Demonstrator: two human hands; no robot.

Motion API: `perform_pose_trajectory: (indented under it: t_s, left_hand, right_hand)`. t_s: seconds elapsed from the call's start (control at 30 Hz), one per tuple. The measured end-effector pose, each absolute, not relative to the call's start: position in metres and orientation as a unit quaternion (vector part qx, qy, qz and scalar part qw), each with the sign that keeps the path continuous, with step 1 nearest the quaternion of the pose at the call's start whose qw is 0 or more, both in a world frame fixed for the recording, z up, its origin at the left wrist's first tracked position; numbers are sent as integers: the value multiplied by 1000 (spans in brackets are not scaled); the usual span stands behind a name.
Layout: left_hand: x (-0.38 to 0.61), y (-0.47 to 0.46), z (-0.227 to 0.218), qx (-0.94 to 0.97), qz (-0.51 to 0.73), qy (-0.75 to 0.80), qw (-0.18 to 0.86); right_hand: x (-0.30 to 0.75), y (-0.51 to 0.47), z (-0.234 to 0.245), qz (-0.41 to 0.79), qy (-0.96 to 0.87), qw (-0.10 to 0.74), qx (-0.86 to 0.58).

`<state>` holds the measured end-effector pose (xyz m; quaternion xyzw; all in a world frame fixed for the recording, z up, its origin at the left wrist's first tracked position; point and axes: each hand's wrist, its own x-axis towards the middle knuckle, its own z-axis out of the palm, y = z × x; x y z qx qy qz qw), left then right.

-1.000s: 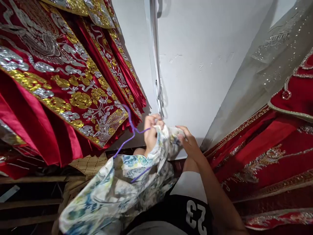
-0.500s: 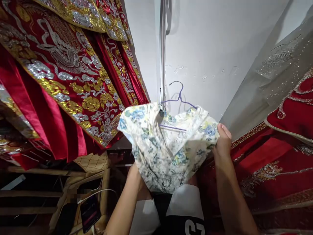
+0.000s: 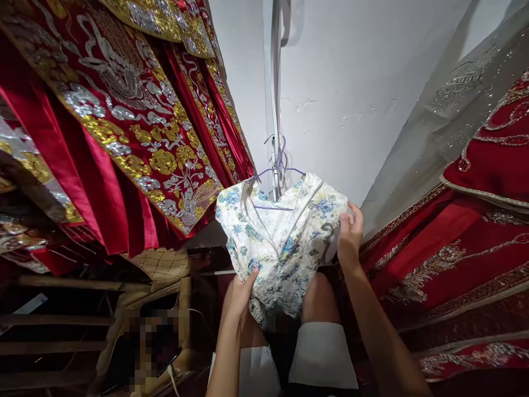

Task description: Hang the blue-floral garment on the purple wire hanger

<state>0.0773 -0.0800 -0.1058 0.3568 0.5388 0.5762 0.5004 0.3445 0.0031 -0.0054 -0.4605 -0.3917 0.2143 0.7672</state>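
Observation:
A white floral blouse (image 3: 264, 237) with blue and yellow flowers hangs on a thin purple hanger (image 3: 282, 160) in front of me. Its V-shaped neckline lies open, and the hanger's lower bar shows inside. My left hand (image 3: 243, 289) pinches the blouse at its lower left side, thumb on the front and the other fingers behind the cloth. My right hand (image 3: 351, 229) grips the sleeve edge on the right. The hanger's hook rises in front of a metal wall strip; whether it touches the strip I cannot tell.
Red embroidered garments (image 3: 136, 138) hang at the left. Red beaded garments (image 3: 467, 264) and sheer sparkly fabric (image 3: 446, 121) fill the right. A bamboo chair (image 3: 185, 298) with a cable and dark, partly blurred items stands at lower left. A white wall (image 3: 330, 71) is ahead.
The blouse and hanger have shifted left and straightened. My left hand has come into view with its thumb on the blouse's front. My right hand has moved left, still holding the sleeve.

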Motion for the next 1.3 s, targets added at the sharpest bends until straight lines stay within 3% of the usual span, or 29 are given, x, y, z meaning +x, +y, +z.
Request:
perform_pose_trajectory:
  t_s: [0.1, 0.23, 0.33, 0.63, 0.8, 1.0, 1.03, 1.13, 1.3]
  left_hand:
    - [92, -79, -106, 350, 604, 509, 503]
    - [103, -79, -107, 347, 608, 508, 502]
    - [102, -87, -103, 355, 594, 511, 509]
    - [99, -110, -97, 359, 601, 525, 484]
    - [107, -108, -116, 346, 616, 617, 348]
    - [127, -98, -138, 371, 702, 606, 43]
    - [131, -96, -139, 416, 692, 587, 54]
    - [137, -86, -136, 549, 609, 532, 213]
    - [133, -71, -123, 594, 520, 487, 373]
  right_hand:
    - [317, -31, -45, 169, -379, 751, -513]
    - [268, -66, -88, 433, -484, 596, -473]
    - [247, -74, -96, 527, -519, 516, -431]
    - [250, -80, -85, 582, -450, 556, -388]
    - [248, -86, -85, 594, -351, 616, -379]
    - [240, -77, -95, 630, -284, 638, -341]
    - [239, -76, -97, 627, -286, 638, -343]
    - [238, -77, -101, 598, -326, 633, -370]
    - [238, -87, -94, 506, -447, 591, -441]
